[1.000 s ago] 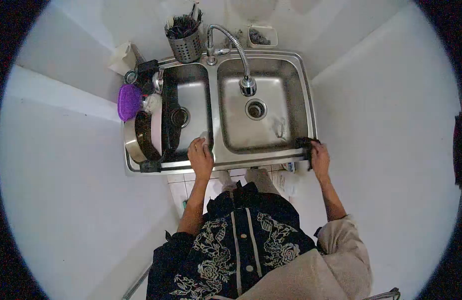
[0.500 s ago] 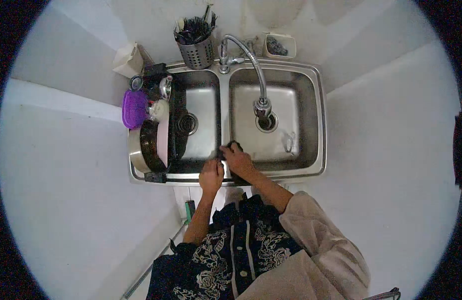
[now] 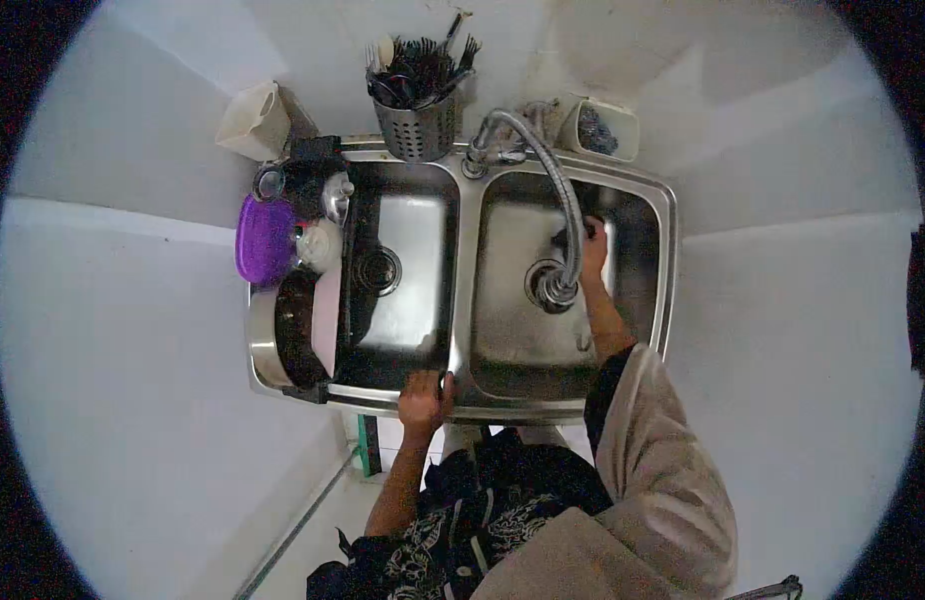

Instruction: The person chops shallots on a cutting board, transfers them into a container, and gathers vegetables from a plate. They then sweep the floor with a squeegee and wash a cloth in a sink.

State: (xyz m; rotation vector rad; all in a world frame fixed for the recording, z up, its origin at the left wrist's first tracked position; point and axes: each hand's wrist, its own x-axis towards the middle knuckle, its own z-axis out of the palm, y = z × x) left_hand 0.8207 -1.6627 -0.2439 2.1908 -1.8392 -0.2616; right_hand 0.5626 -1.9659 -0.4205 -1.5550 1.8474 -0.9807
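A two-basin steel sink lies in front of me. Deep in the right basin, toward its back, is my right hand, closed on a dark, soft-looking thing pressed near the basin's surface. The faucet hose passes in front of part of it, and its exact kind is unclear. On the front rim of the left basin, beside the divider, rests my left hand, fingers curled over the edge. A small dark patch shows by its thumb. The bent metal faucet ends above the right drain, its head beside my right forearm.
A perforated steel holder full of cutlery stands behind the sink, with a scourer tub to its right. Along the left side are a purple container, a pot and a pink board-like item. White walls flank both sides.
My right hand has moved from the divider to the back right of the right basin with the dark thing. My left hand stays at the front rim. The view has shifted slightly.
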